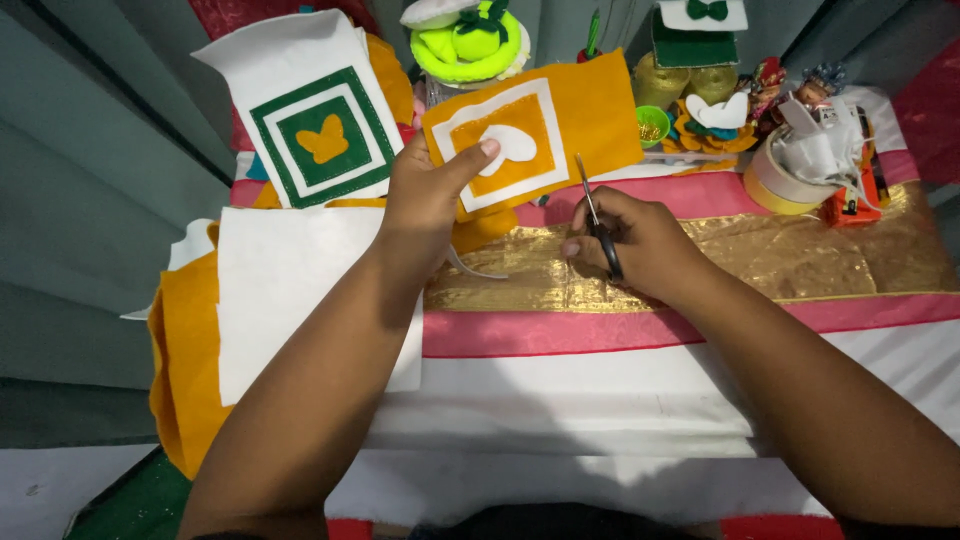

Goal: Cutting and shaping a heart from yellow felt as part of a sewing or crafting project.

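Cloth (pixel 700 340) striped in white, pink and gold covers the work surface. White felt sheets (pixel 290 290) lie over orange ones at the left edge. Above the gold band, the left hand (pixel 425 200) pinches an orange felt panel (pixel 540 125) by its lower left corner, thumb pressed on the front beside its white heart. Just right of it, the right hand (pixel 640 245) grips closed scissors (pixel 598 220), blades pointing up at the panel's lower edge.

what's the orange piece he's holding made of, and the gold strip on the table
The orange piece in the left hand looks like felt: matte, soft, flat colour, clean cut edges, with white felt shapes layered on it. The gold strip looks like a shiny woven or foil-type fabric: it glints and shows fine wrinkles.
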